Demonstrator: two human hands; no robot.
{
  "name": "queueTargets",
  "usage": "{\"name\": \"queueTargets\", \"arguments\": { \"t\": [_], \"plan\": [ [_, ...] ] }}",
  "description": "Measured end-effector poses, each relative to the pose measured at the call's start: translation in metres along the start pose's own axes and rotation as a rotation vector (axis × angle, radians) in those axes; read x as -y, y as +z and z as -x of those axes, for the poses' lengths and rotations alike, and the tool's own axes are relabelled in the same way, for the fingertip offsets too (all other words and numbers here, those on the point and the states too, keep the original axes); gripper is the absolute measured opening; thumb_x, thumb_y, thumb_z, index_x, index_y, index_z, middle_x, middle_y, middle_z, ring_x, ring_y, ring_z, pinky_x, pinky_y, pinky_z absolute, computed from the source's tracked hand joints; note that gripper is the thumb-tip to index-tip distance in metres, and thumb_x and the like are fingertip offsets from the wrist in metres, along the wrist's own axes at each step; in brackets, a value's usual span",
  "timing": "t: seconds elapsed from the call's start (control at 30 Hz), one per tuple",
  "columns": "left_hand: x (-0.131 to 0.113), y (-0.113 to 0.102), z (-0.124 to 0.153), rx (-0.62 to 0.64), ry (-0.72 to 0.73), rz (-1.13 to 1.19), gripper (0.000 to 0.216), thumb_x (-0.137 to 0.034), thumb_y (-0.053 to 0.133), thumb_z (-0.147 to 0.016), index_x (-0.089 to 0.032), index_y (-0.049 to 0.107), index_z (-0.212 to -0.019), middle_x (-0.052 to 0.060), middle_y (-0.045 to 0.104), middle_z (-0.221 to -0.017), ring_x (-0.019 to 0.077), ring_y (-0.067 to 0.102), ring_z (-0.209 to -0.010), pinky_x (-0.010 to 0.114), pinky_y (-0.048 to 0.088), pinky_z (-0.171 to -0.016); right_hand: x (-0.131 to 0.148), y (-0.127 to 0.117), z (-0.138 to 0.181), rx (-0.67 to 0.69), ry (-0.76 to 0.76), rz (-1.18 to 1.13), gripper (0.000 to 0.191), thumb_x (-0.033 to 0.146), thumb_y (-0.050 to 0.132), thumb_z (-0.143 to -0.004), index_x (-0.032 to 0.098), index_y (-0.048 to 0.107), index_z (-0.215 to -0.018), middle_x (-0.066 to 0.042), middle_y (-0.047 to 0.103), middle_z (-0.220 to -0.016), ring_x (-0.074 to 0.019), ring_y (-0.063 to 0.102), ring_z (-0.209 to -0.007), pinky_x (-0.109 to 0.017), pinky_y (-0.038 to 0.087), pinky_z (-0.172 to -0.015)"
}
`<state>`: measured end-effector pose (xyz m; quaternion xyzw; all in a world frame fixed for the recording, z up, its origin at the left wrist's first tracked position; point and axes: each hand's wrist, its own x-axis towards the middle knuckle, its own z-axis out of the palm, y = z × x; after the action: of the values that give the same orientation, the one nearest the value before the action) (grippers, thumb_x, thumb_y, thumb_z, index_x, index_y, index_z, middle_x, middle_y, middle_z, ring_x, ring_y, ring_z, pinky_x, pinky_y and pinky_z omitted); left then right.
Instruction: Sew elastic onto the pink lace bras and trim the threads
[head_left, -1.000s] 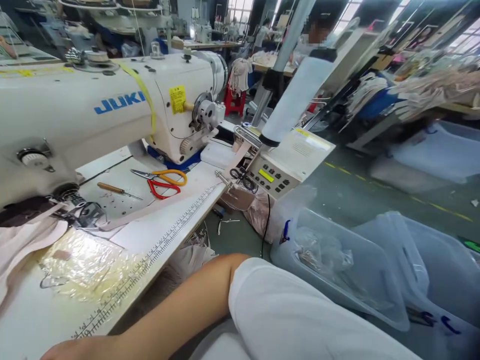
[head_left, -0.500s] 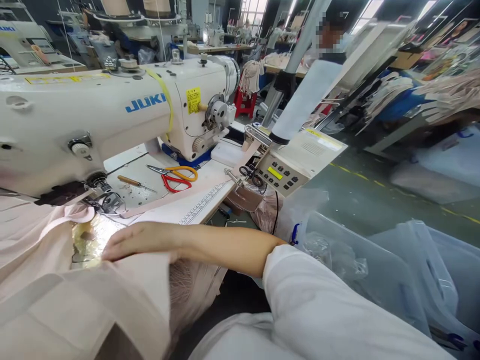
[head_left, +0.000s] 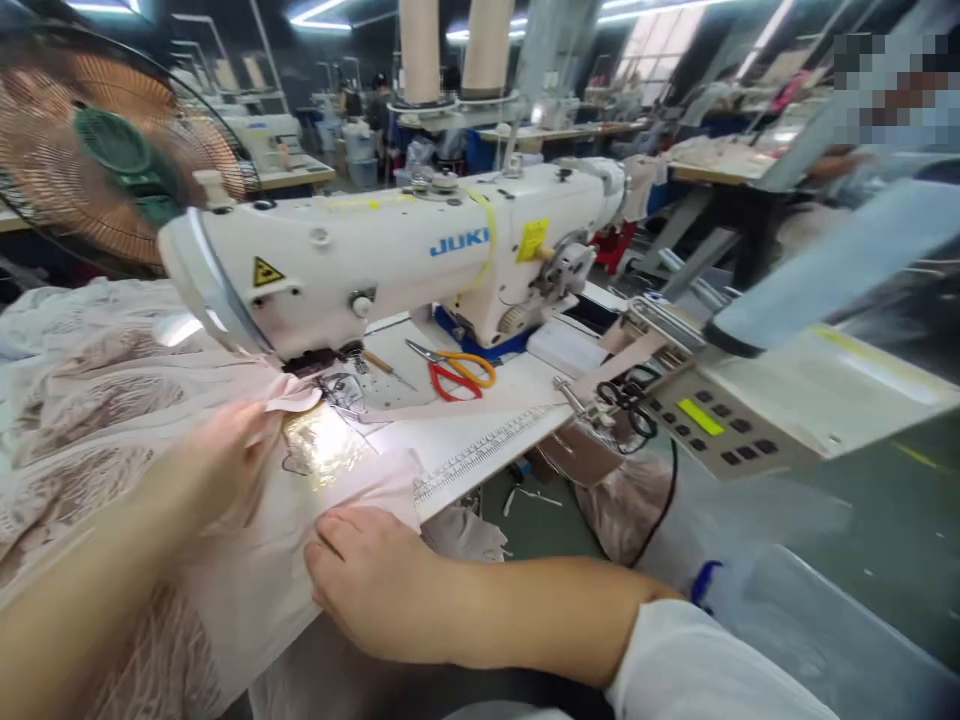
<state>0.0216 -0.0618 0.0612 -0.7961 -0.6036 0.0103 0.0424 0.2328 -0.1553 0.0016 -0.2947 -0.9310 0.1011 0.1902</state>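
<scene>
Pale pink fabric (head_left: 247,550) is spread over the sewing machine's bed, its folded edge close to the presser foot. My left hand (head_left: 232,440), a little blurred, is closed on the fabric just left of the needle area. In front of the lit metal plate (head_left: 319,445), my right hand (head_left: 375,570) has its fingers curled over the fabric's near right edge. The white JUKI sewing machine (head_left: 405,240) stands beyond both hands. A pale strip (head_left: 465,408) runs from the foot toward a guide at the table's right edge.
Red-and-orange-handled scissors (head_left: 454,375) and a wooden-handled awl (head_left: 386,368) lie behind the foot. A control box (head_left: 720,420) juts out on the right, above a clear plastic bin (head_left: 847,610). Lacy fabric (head_left: 90,390) is heaped at left, near a fan (head_left: 112,150).
The view has swung left, bringing in the fan and the machine's head. My left hand has come into view on the fabric. My right hand now grips the fabric's near edge.
</scene>
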Motion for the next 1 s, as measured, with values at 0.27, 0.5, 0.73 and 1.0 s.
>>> {"name": "queueTargets", "arguments": {
  "t": [0.27, 0.5, 0.73, 1.0],
  "plan": [
    [-0.012, 0.022, -0.061, 0.143, -0.263, 0.002, 0.035, -0.043, 0.049, -0.097, -0.015, 0.061, -0.114, 0.010, 0.066, -0.111, 0.0223, 0.065, -0.097, 0.043, 0.054, -0.085, -0.014, -0.001, -0.023, 0.024, 0.180, 0.123, 0.023, 0.033, 0.061, -0.091, 0.011, 0.063, -0.096, -0.012, 0.065, -0.094, -0.0271, 0.062, -0.088, -0.042, 0.054, -0.071],
    [0.005, 0.002, -0.072, 0.132, -0.264, 0.058, 0.035, -0.042, 0.043, -0.097, -0.013, 0.062, -0.099, 0.008, 0.068, -0.092, 0.0210, 0.065, -0.080, 0.035, 0.051, -0.069, -0.023, 0.011, -0.037, 0.079, 0.147, 0.197, 0.053, 0.043, 0.056, -0.093, 0.004, 0.055, -0.129, -0.024, 0.049, -0.142, -0.0387, 0.043, -0.132, -0.057, 0.043, -0.103],
    [-0.016, -0.011, -0.011, 0.068, 0.095, 0.114, 0.039, -0.035, 0.030, -0.093, -0.018, 0.065, -0.099, 0.012, 0.069, -0.108, 0.0254, 0.065, -0.095, 0.036, 0.053, -0.079, -0.050, -0.008, -0.076, 0.351, -0.477, 0.041, 0.044, 0.040, 0.052, -0.096, 0.020, 0.055, -0.136, -0.003, 0.047, -0.151, -0.0283, 0.040, -0.139, -0.048, 0.038, -0.110],
    [0.005, 0.044, 0.000, 0.037, 0.382, 0.185, 0.051, -0.035, 0.028, -0.097, -0.013, 0.060, -0.129, 0.014, 0.060, -0.137, 0.0272, 0.055, -0.127, 0.043, 0.046, -0.107, -0.065, -0.003, -0.079, 0.261, -0.504, 0.073, 0.044, 0.043, 0.058, -0.092, 0.012, 0.065, -0.122, -0.011, 0.070, -0.116, -0.0281, 0.059, -0.113, -0.043, 0.041, -0.104]
  ]
}}
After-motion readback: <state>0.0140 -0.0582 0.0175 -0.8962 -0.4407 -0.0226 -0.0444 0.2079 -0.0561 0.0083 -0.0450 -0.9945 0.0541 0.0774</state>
